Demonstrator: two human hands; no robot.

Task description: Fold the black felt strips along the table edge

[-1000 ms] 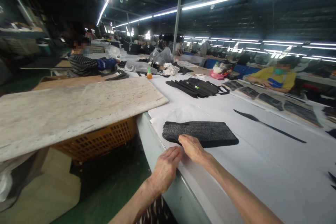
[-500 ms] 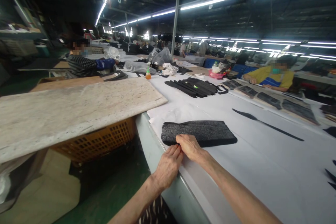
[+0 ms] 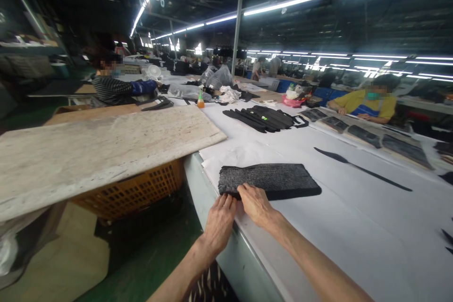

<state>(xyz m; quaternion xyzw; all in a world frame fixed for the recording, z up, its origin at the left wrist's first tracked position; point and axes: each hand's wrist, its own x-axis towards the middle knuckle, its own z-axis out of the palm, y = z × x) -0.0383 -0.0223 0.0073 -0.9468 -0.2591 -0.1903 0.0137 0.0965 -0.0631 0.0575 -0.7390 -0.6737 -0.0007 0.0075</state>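
A dark grey knitted piece [image 3: 272, 175] with a black lower edge lies flat on the white-covered table [image 3: 318, 231], close to the table's near left edge. At its lower left corner my left hand [image 3: 221, 217] has its fingers closed on the black edge. My right hand [image 3: 255, 203] is just to the right, its fingers bent and pressed together on the same edge of the knitted piece. The fingertips of both hands are partly hidden.
Black strips [image 3: 264, 118] lie farther back, and a thin black piece [image 3: 361, 167] lies to the right. A pale board [image 3: 106, 151] juts in from the left above an orange crate [image 3: 134, 191]. Two people sit beyond, left and right.
My left hand has moved slightly left along the black edge, so a small gap now separates it from my right hand. My right hand has barely moved.
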